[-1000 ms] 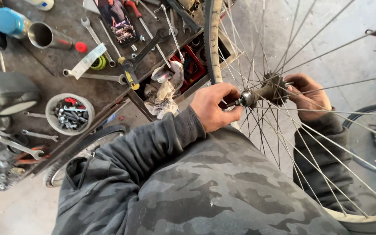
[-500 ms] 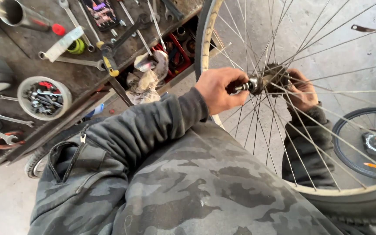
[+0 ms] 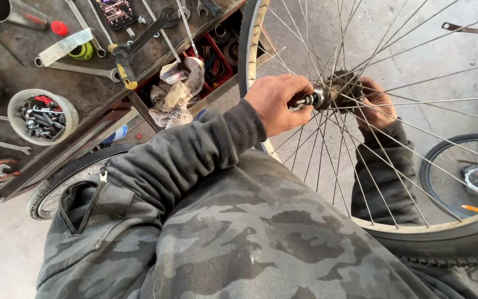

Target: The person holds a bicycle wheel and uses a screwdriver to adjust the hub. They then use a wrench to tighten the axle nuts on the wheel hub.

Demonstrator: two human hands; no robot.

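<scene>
A spoked bicycle wheel (image 3: pixel 443 238) with a black tyre stands upright in front of me. My left hand (image 3: pixel 278 102) grips the axle end (image 3: pixel 308 99) of the hub on the near side of the spokes. Behind the spokes, my right hand (image 3: pixel 374 102) closes on the dark sprocket cluster (image 3: pixel 347 86) at the far side of the hub. Both arms wear grey camouflage sleeves.
A workbench (image 3: pixel 84 99) at the left holds wrenches (image 3: pixel 76 67), a round tub of small parts (image 3: pixel 42 116), a phone (image 3: pixel 114 11) and a rag (image 3: pixel 175 91). A tyre (image 3: pixel 62 180) leans under it. Another wheel (image 3: pixel 463 171) lies on the floor at the right.
The view has shifted, so the wheel hub and hands sit higher and the bench further left. Both hands keep their hold on the hub.
</scene>
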